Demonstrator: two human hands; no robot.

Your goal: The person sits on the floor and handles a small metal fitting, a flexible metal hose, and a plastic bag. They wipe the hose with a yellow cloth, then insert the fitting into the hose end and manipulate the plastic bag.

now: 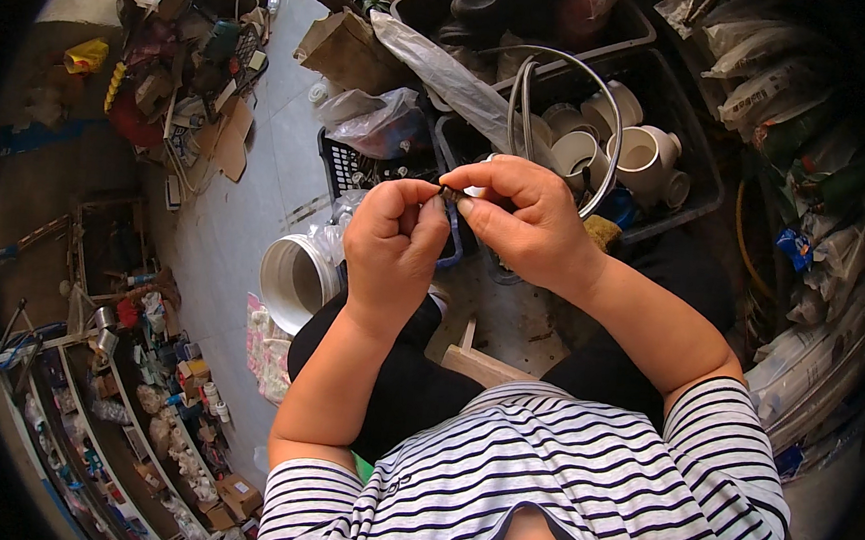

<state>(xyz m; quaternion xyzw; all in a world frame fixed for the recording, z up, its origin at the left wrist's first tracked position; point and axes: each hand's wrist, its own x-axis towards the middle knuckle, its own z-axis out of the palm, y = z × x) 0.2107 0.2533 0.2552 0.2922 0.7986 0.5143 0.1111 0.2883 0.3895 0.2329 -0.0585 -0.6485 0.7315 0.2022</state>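
Note:
My left hand point(395, 235) and my right hand point(528, 222) meet in front of me, thumbs and forefingers pinched together. Between their fingertips is a small dark piece point(447, 193), mostly covered by the fingers and too small to name. Just beyond the hands stands a black crate point(696, 153) with white plastic pipe fittings point(643, 159) in it. A loop of grey flexible hose point(605, 93) arches over the crate, behind my right hand. Next to my left wrist is a white bucket point(291, 278), its mouth turned toward me.
A black basket point(344, 169) with clear plastic bags point(373, 120) sits beyond my left hand. Bagged goods point(781, 94) line the right side. Piled tools and cardboard point(229, 140) lie at the far left. Shelves of small parts point(125, 429) stand at the lower left. A yellow sponge point(602, 232) is near my right wrist.

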